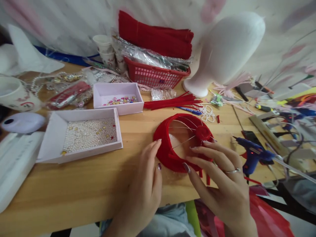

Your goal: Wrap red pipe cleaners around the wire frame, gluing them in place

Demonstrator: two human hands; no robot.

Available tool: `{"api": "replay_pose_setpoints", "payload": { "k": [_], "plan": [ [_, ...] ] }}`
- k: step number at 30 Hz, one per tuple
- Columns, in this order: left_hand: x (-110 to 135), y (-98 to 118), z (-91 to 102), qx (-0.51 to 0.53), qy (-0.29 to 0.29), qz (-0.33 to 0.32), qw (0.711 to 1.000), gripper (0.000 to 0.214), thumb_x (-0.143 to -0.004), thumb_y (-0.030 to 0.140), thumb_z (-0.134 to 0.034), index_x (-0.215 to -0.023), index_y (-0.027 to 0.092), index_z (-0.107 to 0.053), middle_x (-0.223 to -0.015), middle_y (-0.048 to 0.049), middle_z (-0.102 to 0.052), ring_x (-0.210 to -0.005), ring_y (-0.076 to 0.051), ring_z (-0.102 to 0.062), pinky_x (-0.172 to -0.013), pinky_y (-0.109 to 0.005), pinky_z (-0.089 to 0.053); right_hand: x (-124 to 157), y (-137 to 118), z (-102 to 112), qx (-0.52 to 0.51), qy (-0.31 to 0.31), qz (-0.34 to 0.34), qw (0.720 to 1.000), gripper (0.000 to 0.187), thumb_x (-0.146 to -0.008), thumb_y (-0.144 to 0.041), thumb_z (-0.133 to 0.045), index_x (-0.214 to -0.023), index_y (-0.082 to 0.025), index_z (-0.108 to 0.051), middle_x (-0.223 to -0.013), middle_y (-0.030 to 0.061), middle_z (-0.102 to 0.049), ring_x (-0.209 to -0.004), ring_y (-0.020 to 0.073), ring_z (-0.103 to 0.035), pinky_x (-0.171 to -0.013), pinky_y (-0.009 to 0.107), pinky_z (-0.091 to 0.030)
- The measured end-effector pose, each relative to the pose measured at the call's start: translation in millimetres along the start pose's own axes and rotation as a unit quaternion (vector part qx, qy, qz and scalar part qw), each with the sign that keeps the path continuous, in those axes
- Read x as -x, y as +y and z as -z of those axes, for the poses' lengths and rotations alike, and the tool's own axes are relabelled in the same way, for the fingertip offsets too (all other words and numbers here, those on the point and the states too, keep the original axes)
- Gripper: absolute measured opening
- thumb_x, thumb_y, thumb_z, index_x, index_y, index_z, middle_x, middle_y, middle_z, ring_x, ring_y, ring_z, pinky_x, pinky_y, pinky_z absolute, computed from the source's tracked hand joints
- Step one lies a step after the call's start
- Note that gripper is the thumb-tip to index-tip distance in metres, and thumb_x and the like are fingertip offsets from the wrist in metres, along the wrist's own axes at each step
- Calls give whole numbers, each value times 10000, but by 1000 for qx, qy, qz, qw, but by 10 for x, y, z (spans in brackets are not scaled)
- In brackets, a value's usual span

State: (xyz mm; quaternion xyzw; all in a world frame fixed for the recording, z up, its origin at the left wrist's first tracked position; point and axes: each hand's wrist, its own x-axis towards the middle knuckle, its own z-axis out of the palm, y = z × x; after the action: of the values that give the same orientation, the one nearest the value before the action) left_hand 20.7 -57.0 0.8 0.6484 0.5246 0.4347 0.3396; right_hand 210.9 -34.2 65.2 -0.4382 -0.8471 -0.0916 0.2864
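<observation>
- Head view: the red wire-spoked ring (165,151) lay right of centre on the wooden table (98,184), near its front edge.
- The left hand (148,177), fingers straight and together, touched the ring's left rim.
- The right hand (222,177), fingers spread, rested on its near-right rim, with the blue glue gun (251,154) just to the right.

From my station, the left hand (145,187) shows a dark plum thumbnail (159,166). The right hand (222,187) wears the same glossy polish on longish, rounded nails (187,167), and a thin silver ring (233,170) circles one finger. Pale blue-grey cloth (170,222) covers the lap.
</observation>
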Motion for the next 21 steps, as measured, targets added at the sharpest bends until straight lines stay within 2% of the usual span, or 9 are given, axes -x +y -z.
{"api": "replay_pose_setpoints", "payload": {
  "k": [3,6,11,21],
  "plan": [
    [-147,-21,59,-62,-30,-41,997,715,-968,6,-326,-1575,383,-297,-1518,-96,-441,-1387,-204,-538,-1106,-399,-532,-26,-36,-73,5,5,-10,1000,162,-878,-116,-700,-1019,-196,-686,-1095,93,-706,-1182,302,-565,-1008,481,-470],
    [-302,-55,123,-137,-58,-69,986,780,-901,-38,-331,-1555,387,-352,-1441,-116,-441,-1253,-246,-620,-993,-456,-599,-46,-53,-125,2,3,-22,1000,138,-888,-119,-704,-1003,-192,-689,-1097,93,-701,-1187,308,-525,-1011,478,-430],
    [-440,-80,178,-204,-76,-128,968,805,-837,-89,-312,-1517,332,-408,-1376,-130,-494,-1278,-298,-610,-969,-513,-609,-46,-49,-142,11,1,-19,1000,152,-911,-97,-683,-1019,-205,-685,-1092,84,-702,-1173,306,-513,-982,470,-421],
    [-411,-108,147,-192,-88,-103,972,764,-861,-60,-341,-1509,342,-386,-1448,-131,-490,-1321,-317,-590,-1007,-543,-589,-68,-73,-168,13,10,-57,998,134,-887,-127,-707,-932,-242,-653,-1044,54,-729,-1115,289,-561,-970,469,-432]
  ]
}}
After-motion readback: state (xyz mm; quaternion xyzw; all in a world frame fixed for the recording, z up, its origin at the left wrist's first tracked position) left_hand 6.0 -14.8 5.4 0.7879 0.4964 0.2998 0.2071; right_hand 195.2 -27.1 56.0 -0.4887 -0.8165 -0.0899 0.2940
